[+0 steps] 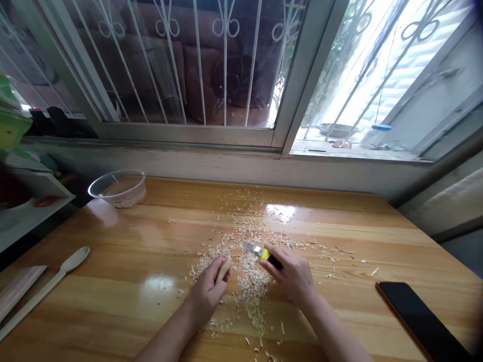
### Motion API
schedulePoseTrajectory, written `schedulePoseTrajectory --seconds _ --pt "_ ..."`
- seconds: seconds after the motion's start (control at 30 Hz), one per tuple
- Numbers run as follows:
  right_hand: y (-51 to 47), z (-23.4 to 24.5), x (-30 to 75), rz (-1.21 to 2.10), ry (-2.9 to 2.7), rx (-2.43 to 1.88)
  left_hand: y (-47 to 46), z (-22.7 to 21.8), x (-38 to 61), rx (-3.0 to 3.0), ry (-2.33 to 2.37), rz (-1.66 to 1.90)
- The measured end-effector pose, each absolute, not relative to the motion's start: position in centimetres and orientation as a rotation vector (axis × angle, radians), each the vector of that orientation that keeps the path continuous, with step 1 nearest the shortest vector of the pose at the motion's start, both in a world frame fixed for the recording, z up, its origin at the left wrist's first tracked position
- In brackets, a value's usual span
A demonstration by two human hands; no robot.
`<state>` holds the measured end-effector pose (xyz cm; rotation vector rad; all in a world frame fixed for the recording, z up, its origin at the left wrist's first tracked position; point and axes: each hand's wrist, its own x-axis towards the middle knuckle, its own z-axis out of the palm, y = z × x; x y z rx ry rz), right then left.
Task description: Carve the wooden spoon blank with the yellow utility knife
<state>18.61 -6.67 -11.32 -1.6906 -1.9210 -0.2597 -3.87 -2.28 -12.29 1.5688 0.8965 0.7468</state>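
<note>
My left hand [208, 290] is closed around a small piece of light wood [224, 269], whose rounded end sticks out past the thumb. Most of that piece is hidden in the palm. In my right hand [292, 274] is a utility knife [265, 254] with a yellow and black handle, its metal blade end pointing up and left. The blade is apart from the wood, a short way to its right. Pale wood shavings [252, 281] lie scattered on the table between and beyond both hands.
On the wooden table [113, 311], a wooden spoon [56, 279] and a flat wood strip [18, 291] lie at left. A clear plastic bowl [123, 193] stands at the back left. A phone [420, 317] lies at right. Behind the table is a barred window [188, 133].
</note>
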Motion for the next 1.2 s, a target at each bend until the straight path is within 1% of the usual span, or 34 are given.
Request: schedulePoseTrajectory --seconds 0.1,0.23,0.6,0.83,1.07,1.2 --pt "-7.2 -11.0 16.1 -0.193 -2.073 -1.586 -2.4 -12.1 -4.1 1.698 0.921 0.685" --pt "-7.8 -10.6 14.7 -0.161 -2.143 -1.520 -2.6 -11.6 -4.1 1.825 0.925 0.625" --pt "-7.5 -10.9 15.4 -0.207 -2.130 -1.630 -2.2 -11.9 -4.0 1.955 1.102 0.672" --pt "-7.5 -11.1 15.8 -0.178 -2.132 -1.662 -2.1 -11.9 -4.1 1.915 1.098 0.680" --pt "-6.3 -11.5 21.2 -0.322 -1.738 -1.863 -2.8 -11.9 -4.0 1.766 0.909 0.762" --pt "-6.5 -11.3 20.3 -0.286 -1.846 -1.779 -3.1 -12.0 -3.9 1.695 0.881 0.767"
